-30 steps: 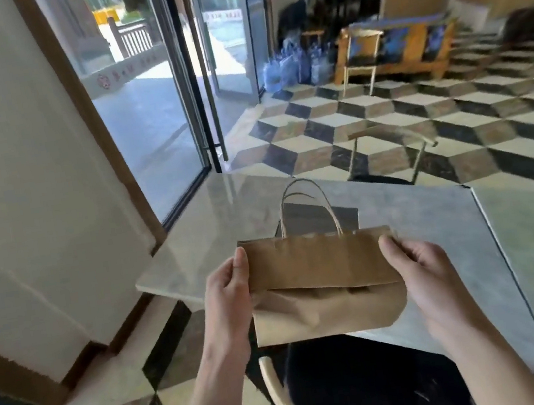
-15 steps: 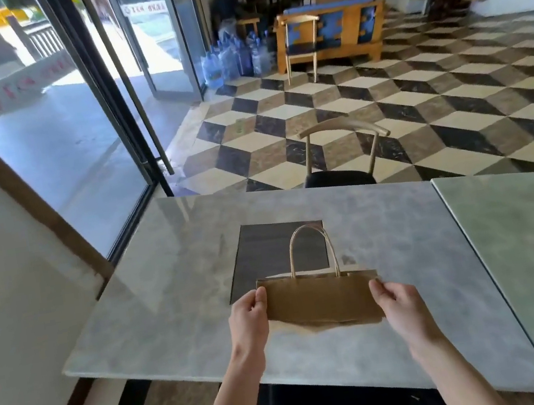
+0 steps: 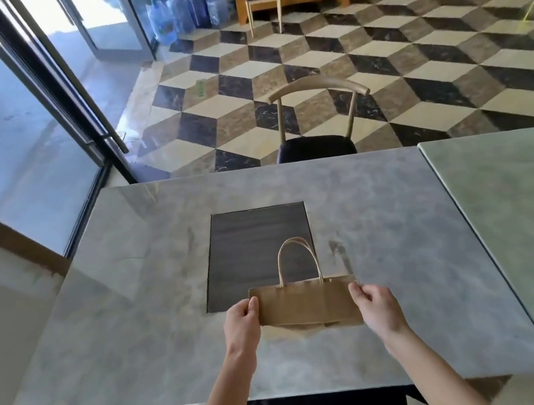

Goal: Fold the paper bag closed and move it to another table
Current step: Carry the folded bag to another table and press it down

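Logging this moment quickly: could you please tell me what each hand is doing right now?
Left hand: closed on the left edge of the folded paper bag.
Right hand: closed on the bag's right edge.

Both forearms reach forward, bare, roughly parallel, converging slightly. Left hand (image 3: pixel 242 324) pinched closed, thumb on top, fingers (image 3: pixel 252 305) curled under at the tips. Right hand (image 3: pixel 376 305) mirrors it: thumb up and inward, fingers folded beneath in a pinch. Wrists straight, hands level with each other, well apart.
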`<state>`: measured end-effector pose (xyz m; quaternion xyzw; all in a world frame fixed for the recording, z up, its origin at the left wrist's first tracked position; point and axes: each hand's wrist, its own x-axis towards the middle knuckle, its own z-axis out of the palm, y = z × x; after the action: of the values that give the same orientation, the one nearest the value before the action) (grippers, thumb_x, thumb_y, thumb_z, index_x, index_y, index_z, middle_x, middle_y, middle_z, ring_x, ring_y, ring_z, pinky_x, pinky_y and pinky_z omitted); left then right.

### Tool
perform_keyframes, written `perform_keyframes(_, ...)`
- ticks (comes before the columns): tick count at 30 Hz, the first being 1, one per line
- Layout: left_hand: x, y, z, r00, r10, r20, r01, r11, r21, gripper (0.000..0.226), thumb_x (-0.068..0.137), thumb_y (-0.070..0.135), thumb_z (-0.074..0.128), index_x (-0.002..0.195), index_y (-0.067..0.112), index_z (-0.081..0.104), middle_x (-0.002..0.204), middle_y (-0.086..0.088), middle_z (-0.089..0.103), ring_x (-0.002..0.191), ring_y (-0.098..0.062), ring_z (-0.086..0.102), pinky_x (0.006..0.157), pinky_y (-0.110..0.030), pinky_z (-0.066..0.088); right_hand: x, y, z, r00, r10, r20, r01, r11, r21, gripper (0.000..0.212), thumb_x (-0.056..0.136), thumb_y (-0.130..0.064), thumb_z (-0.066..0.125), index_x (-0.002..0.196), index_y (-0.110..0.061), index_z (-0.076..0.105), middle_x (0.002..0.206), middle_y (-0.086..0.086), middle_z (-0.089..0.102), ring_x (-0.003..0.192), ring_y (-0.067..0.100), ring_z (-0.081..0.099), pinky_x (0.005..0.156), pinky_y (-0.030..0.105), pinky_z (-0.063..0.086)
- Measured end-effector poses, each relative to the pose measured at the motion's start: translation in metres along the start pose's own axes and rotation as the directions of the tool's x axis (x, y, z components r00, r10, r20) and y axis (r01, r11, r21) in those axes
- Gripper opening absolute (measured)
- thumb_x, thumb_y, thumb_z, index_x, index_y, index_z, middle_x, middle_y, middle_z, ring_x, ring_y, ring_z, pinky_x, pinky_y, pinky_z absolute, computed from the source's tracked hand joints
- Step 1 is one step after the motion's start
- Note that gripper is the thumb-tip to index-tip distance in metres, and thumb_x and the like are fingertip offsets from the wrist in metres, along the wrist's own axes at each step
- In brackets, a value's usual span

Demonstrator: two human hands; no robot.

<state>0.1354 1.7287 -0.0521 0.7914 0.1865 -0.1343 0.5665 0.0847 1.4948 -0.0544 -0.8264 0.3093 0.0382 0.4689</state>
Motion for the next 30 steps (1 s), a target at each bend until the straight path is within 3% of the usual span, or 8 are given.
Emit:
perform_keyframes(6,0.014,-0.012,0.007,0.999,0.003,0.039,-0.005,0.999,0.035,0.035,0.096,0.019,0.05,0.062,0.013,0.042,0.059,0.002,0.037,0.059,-0.018,0.034,0.057,-0.033,0.026,0.008,0.01,0.014,0.997,0.045,-0.06,-0.047,0.998,-0.034,0.049,0.098,-0.034,0.054,0.058,-0.015,0.034,0.05,-0.003,0.035,0.058,0.025,0.041,0.053,0.037,0.026)
perform_keyframes(9,0.011,-0.001,0.013,0.995,0.055,-0.08,-0.046,0.992,0.117,0.009,0.094,0.018,0.055,0.1,0.012,0.053,0.1,-0.004,0.046,0.082,-0.021,0.049,0.073,-0.027,0.037,0.008,0.003,0.02,0.985,0.04,-0.165,-0.055,0.995,-0.089,0.026,0.095,-0.035,0.059,0.084,-0.012,0.056,0.08,0.008,0.062,0.087,0.036,0.061,0.068,0.038,0.043)
perform_keyframes(12,0.007,-0.003,0.016,0.917,0.39,-0.086,-0.287,0.792,0.538,0.043,0.088,0.011,0.058,0.125,0.021,0.042,0.124,-0.009,0.034,0.101,-0.025,0.043,0.087,-0.032,0.039,0.004,0.002,0.028,0.933,-0.216,-0.288,0.051,0.871,-0.489,0.041,0.084,-0.029,0.071,0.115,-0.004,0.059,0.106,0.021,0.062,0.1,0.043,0.059,0.074,0.049,0.051)
perform_keyframes(15,0.004,-0.007,0.021,0.731,0.627,0.269,-0.568,0.341,0.75,0.051,0.079,0.006,0.062,0.125,0.022,0.05,0.137,-0.012,0.039,0.129,-0.033,0.038,0.107,-0.042,0.032,-0.003,-0.001,0.033,0.841,-0.529,-0.113,0.332,0.67,-0.665,0.044,0.081,-0.018,0.073,0.123,-0.014,0.061,0.123,0.014,0.059,0.11,0.035,0.057,0.087,0.048,0.047)
perform_keyframes(19,0.008,-0.011,0.032,0.67,0.497,0.552,-0.693,0.149,0.706,0.074,0.082,0.053,0.057,0.146,0.025,0.033,0.152,-0.009,0.038,0.143,-0.028,0.029,0.112,-0.054,0.018,-0.003,-0.005,0.042,0.776,-0.595,0.211,0.566,0.507,-0.65,0.055,0.09,-0.014,0.04,0.144,-0.022,0.048,0.152,0.005,0.046,0.139,0.023,0.044,0.115,0.051,0.032)
perform_keyframes(24,0.02,-0.008,0.035,0.681,0.43,0.593,-0.691,0.108,0.715,0.087,0.075,0.057,0.065,0.148,0.025,0.031,0.153,-0.003,0.039,0.141,-0.026,0.035,0.11,-0.053,0.031,-0.001,-0.011,0.052,0.815,-0.481,0.323,0.565,0.535,-0.628,0.068,0.086,-0.021,0.021,0.152,-0.012,0.035,0.16,0.002,0.032,0.149,0.023,0.026,0.12,0.05,0.015)
perform_keyframes(27,0.022,-0.008,0.036,0.674,0.43,0.6,-0.695,0.095,0.713,0.081,0.08,0.055,0.056,0.149,0.023,0.029,0.155,0.004,0.033,0.142,-0.027,0.032,0.112,-0.053,0.023,0.003,-0.017,0.053,0.81,-0.417,0.413,0.585,0.52,-0.622,0.079,0.08,-0.022,0.029,0.156,-0.009,0.014,0.165,0.0,0.007,0.153,0.021,0.002,0.123,0.049,-0.001)
perform_keyframes(30,0.021,-0.014,0.037,0.658,0.459,0.597,-0.699,0.079,0.711,0.072,0.09,0.055,0.035,0.152,0.021,0.022,0.159,0.005,0.023,0.146,-0.029,0.021,0.111,-0.055,0.015,0.009,-0.019,0.052,0.806,-0.404,0.432,0.592,0.556,-0.584,0.078,0.084,-0.015,0.043,0.156,-0.009,0.013,0.166,0.0,0.007,0.153,0.022,0.001,0.122,0.057,0.006)
